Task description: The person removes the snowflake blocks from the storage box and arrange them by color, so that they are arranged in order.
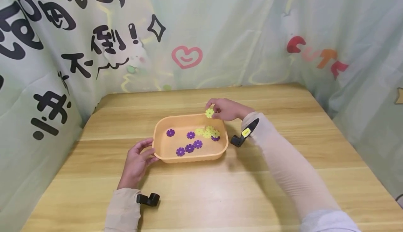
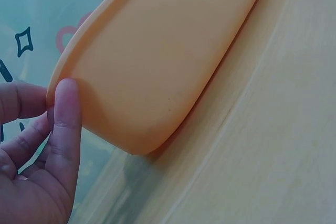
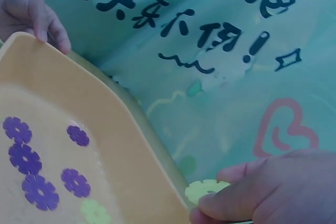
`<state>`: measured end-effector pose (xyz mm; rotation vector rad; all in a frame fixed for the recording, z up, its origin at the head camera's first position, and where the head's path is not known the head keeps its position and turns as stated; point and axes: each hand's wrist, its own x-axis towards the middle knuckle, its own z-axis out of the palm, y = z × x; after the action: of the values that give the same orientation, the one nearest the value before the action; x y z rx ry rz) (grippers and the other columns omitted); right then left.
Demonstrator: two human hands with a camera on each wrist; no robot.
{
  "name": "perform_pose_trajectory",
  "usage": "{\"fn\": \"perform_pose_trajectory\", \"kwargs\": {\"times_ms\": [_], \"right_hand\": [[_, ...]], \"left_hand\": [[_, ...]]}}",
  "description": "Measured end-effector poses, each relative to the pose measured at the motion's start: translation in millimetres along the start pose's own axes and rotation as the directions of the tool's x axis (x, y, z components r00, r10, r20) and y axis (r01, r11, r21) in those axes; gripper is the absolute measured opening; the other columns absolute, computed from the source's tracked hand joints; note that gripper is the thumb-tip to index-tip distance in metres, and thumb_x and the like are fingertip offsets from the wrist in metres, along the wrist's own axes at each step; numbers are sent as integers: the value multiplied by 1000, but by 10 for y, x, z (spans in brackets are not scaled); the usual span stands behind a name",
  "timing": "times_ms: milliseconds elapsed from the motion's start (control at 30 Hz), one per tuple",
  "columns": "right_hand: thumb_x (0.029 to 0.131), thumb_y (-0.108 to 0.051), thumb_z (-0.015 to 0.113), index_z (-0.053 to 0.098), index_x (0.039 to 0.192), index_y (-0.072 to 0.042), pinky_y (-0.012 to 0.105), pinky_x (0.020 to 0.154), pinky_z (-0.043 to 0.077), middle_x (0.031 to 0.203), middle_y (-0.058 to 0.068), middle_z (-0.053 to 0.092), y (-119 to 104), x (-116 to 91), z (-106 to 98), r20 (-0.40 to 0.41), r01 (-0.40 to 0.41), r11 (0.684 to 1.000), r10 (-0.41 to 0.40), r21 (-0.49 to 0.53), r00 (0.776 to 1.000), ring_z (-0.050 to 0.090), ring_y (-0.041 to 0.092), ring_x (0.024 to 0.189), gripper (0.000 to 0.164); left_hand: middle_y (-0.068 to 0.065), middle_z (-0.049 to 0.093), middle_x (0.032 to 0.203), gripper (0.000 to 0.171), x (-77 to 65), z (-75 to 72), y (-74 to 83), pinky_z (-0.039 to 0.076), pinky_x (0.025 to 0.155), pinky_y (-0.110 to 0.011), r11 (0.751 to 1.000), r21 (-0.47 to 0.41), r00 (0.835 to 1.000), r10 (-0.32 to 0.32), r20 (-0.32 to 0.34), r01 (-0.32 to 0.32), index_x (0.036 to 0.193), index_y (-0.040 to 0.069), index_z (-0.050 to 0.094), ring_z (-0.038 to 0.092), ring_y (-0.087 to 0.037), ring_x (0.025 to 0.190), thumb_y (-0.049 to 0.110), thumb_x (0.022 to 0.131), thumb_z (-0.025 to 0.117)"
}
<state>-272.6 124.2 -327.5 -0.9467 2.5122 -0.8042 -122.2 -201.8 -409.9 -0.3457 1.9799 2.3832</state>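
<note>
An orange plastic basin [image 1: 163, 123] sits on the wooden table. My left hand [image 1: 137, 160] pinches its left rim, thumb on the outer wall and fingers at the edge, as the left wrist view shows. Over the far right rim, my right hand [image 1: 227, 109] pinches a yellow snowflake disc [image 1: 209, 113] between thumb and fingers; the same yellow disc [image 3: 202, 190] appears beside the rim in the right wrist view. Inside the basin, several purple snowflake discs [image 1: 190, 148] lie scattered, and several yellow discs [image 1: 207, 133] cluster at the right, partly covering a purple one [image 1: 215, 138].
The wooden table [image 1: 201, 197] extends around the basin on all sides. A pale green printed curtain [image 1: 233, 43] hangs behind it and along both sides. Black wrist cameras [image 1: 148, 199] are strapped over both sleeves.
</note>
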Motion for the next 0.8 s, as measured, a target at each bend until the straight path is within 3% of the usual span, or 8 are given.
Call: {"fn": "perform_pose_trajectory", "kwargs": {"times_ms": [133,367,800], "right_hand": [[92,-5,62,52,125,-2,33,67,48,81,12,61,109,-86,-62,-30,-22,999,22,28,999,53,19,69,35],[92,-3,61,50,121,-1,31,59,44,68,6,53,322,-247,-113,-82,-24,996,31,85,996,46,17,58,30],[92,-2,62,50,118,0,31,57,46,70,12,56,665,-513,-178,-128,-85,991,99,105,987,48,16,57,29]], "left_hand": [[-10,45,117,40,14,16,17,60,64,-23,1000,6,1000,6,5,-7,131,-8,46,59,-15,76,-11,92,54],[-10,44,117,40,9,6,35,60,64,-23,999,33,1000,10,-1,-10,131,-8,47,59,-15,77,-11,92,53],[-12,45,116,39,-11,10,3,60,64,-24,1000,15,1000,8,5,-8,130,-9,47,59,-17,74,-11,92,53]]}}
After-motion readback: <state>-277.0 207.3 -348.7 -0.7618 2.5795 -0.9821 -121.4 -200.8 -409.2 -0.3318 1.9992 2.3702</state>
